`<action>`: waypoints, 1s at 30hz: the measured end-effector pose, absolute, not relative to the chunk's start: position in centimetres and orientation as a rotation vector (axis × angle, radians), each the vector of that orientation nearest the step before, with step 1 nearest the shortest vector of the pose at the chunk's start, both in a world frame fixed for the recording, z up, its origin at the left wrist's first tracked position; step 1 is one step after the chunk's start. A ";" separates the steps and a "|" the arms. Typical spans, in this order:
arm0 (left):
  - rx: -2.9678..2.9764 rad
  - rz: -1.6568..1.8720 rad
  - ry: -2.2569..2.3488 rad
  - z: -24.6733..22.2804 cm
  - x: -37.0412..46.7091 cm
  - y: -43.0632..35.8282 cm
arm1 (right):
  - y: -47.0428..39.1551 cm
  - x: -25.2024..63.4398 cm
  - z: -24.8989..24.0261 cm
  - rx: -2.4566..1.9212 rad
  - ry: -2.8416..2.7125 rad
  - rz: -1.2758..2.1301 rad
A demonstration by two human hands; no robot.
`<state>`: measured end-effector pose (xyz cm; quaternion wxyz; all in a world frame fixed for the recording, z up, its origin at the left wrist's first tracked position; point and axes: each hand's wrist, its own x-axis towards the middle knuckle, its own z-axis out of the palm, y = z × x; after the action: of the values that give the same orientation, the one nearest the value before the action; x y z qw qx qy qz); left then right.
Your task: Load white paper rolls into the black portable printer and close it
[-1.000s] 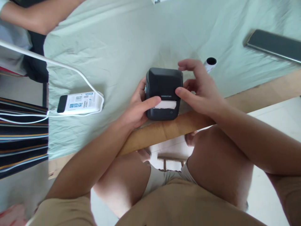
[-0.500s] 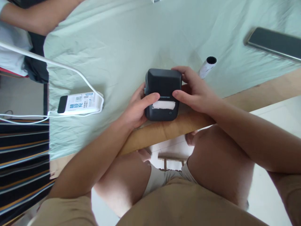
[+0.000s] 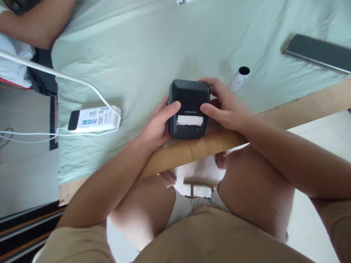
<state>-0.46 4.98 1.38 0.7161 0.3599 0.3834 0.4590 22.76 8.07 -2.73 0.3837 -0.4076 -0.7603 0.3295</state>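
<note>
A small black label printer (image 3: 189,96) is held between both hands just above the table's near edge. White paper (image 3: 190,120) shows in the slot on its front face. My left hand (image 3: 161,122) grips the printer's left side, thumb lying over the top face. My right hand (image 3: 223,106) is closed round the right side, its thumb at the face's edge and its index finger at the far corner. The other fingers of both hands are partly hidden. Right behind my right hand stands a white roll (image 3: 240,78) with a dark hollow end.
A pale green cloth (image 3: 142,54) covers the table, whose wooden edge (image 3: 192,148) shows nearest me. On the left lies a white power bank (image 3: 94,119) with white cables (image 3: 82,82). A dark phone-like slab (image 3: 319,53) lies at the right. Another person's arm (image 3: 38,23) rests at the upper left.
The printer stays in both hands, almost unmoved. My left thumb has drawn back slightly to the left and up, off the printed lettering. The striped cloth at lower left shows less.
</note>
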 end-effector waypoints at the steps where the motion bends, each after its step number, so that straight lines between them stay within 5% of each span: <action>1: 0.768 1.005 0.846 1.5 -0.3 5.1 | 8.1 22.8 -2.8 -1.039 -1.928 0.833; 24: 0.599 1.150 0.937 1.9 0.6 5.7 | 7.1 22.4 -1.2 -1.035 -1.807 1.004; 30: 0.585 1.122 0.912 1.9 0.6 5.7 | 6.9 22.2 0.1 -0.980 -1.752 0.626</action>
<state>0.59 5.73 1.94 0.7110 0.2637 0.4113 0.5058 22.23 6.86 0.08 0.4962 -0.4047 -0.7234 0.2583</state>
